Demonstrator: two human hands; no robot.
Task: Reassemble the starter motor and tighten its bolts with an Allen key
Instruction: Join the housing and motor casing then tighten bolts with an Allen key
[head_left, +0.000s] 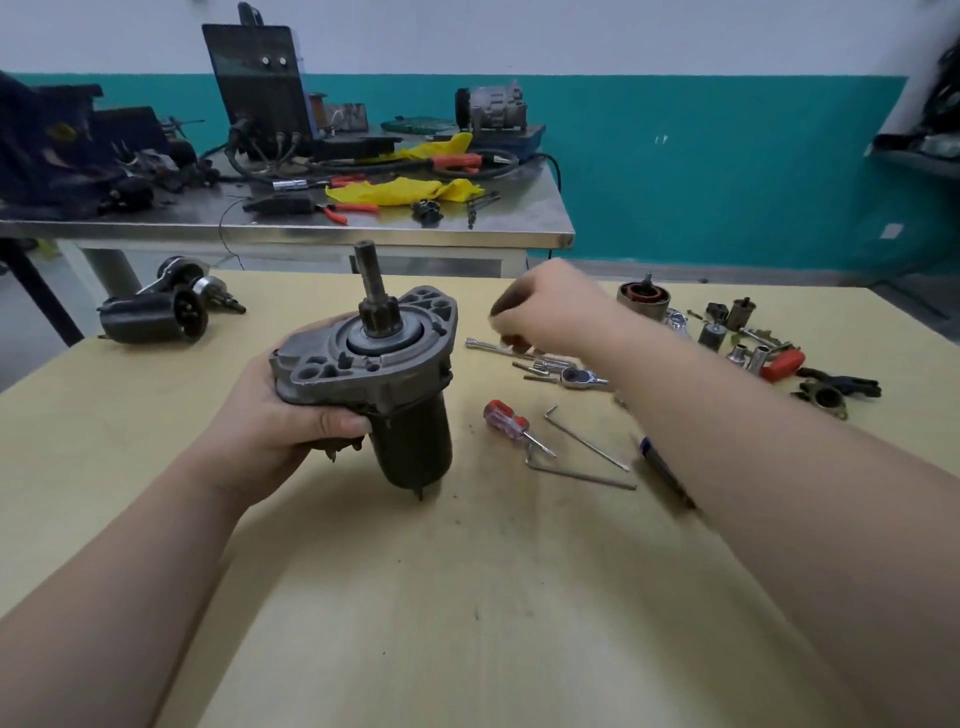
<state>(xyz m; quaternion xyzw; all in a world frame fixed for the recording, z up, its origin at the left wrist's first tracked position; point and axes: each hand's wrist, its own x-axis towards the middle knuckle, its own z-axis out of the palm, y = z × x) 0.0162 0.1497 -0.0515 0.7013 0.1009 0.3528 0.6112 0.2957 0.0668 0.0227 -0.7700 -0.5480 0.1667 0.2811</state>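
Left hand grips the starter motor by its grey flange, shaft up, body tilted, tip touching the desk near its middle. Right hand, blurred, fingers curled down over bolts toward the far edge; grasp unclear. Two Allen keys lie right of the motor.

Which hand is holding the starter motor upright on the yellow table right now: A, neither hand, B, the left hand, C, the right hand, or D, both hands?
B: the left hand grips the starter motor by its housing, while the right hand reaches over the small tools farther back.
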